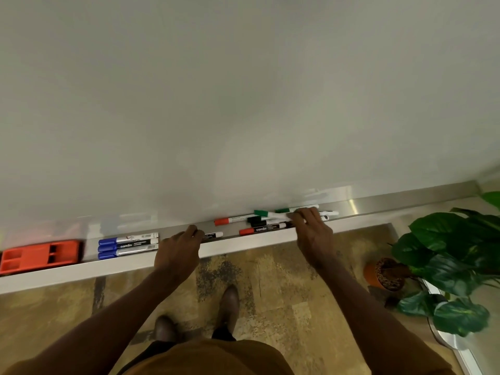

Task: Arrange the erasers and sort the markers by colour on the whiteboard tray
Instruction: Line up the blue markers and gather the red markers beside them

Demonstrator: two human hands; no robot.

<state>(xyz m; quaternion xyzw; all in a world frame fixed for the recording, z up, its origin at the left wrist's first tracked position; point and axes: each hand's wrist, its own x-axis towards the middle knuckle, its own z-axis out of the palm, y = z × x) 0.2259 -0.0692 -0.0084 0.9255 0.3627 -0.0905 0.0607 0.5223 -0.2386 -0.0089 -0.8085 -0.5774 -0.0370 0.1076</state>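
Observation:
An orange eraser [40, 256] lies at the left end of the whiteboard tray [235, 244]. Right of it three blue markers [127, 245] lie side by side. My left hand [180, 253] is closed on a marker [213, 235] whose white end sticks out to the right; its cap is hidden. Further right lies a loose pile: two red markers [232, 220] [259, 230], a black marker [259, 221] and green markers [286, 210]. My right hand [311, 234] pinches the white barrel of a green-capped marker [266, 214] in that pile.
The blank whiteboard [243, 90] fills the upper view. A potted plant [443, 255] in an orange pot stands on the floor at the right, below the tray's end. My shoes are on the patterned floor [270, 280] beneath the tray.

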